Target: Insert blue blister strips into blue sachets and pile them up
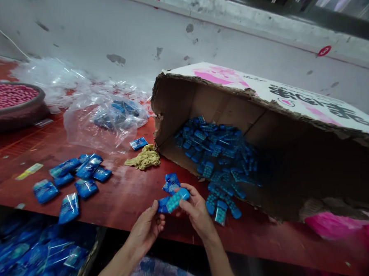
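Note:
Above the table's front edge, my left hand [145, 225] pinches a blue printed packet [163, 205] between thumb and fingers. My right hand [198, 211] grips a small clear case of teal pellets with a blue cap [176, 199], close against the packet's opening; whether the case is partly inside cannot be made out. Just beyond them lies another blue packet [171, 181]. To the right, many similar pellet cases [216, 146] spill out of a torn cardboard box [202, 89] on its side. Several filled-looking blue packets [87, 166] lie in a loose group on the left.
A crumpled yellowish cloth-like item [145, 157] lies mid-table near a clear bag [92, 129] with blue packets inside. At far left stands a bowl of pink pellets [12, 116]. Below the edge, a container holds blue packets [36, 249]. Pink plastic [331, 225] lies right.

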Available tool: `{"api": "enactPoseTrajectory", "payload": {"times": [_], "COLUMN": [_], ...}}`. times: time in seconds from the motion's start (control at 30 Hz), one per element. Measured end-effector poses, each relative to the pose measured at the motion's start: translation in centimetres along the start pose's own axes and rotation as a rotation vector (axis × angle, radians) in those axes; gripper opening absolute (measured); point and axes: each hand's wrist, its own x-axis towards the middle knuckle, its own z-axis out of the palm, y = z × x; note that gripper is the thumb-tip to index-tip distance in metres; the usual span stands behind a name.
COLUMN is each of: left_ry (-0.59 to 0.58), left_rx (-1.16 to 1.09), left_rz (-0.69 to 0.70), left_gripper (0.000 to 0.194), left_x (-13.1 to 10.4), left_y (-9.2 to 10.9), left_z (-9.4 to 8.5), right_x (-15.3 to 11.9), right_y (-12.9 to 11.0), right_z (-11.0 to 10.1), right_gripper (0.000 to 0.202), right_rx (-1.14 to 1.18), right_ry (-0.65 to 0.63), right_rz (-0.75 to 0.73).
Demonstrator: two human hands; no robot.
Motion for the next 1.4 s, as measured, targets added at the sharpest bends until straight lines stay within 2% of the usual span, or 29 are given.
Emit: {"api": "enactPoseTrajectory", "payload": {"times": [0.17,0.43,0.73,1.03,1.23,1.4], "left_ry": [-0.018,-0.062,-0.079,-0.107,-0.106,-0.084], "left_rx": [-0.012,-0.037,-0.029,0.000,0.053,0.100], "left_rz": [0.040,0.133,0.144,0.175,0.234,0.244], "left_gripper": [0.020,0.021,0.025,0.028,0.029,0.030], "left_x": [-0.1,-0.2,-0.2,-0.4,-0.1,-0.2], "left_y": [-0.1,-0.1,0.2,0.3,0.3,0.3], "left_z": [-0.3,-0.3,-0.4,-0.5,-0.4,-0.2], "right_x": [-0.5,-1.3,-1.7,-2.2,-2.4,-2.9], "right_y": [0.1,0.5,1.1,1.0,2.3,3.5], "right_z": [0.0,0.1,0.5,0.4,0.5,0.8], "right_gripper": [0.042,0.041,0.042,0.040,0.040,0.038], "right_rx": [-0.106,-0.086,-0.197,-0.308,-0.322,-0.561], "right_ry": [0.033,0.073,0.131,0.137,0.205,0.278], "right_rz": [-0.047,-0.122,-0.179,-0.260,-0.224,-0.304]}}
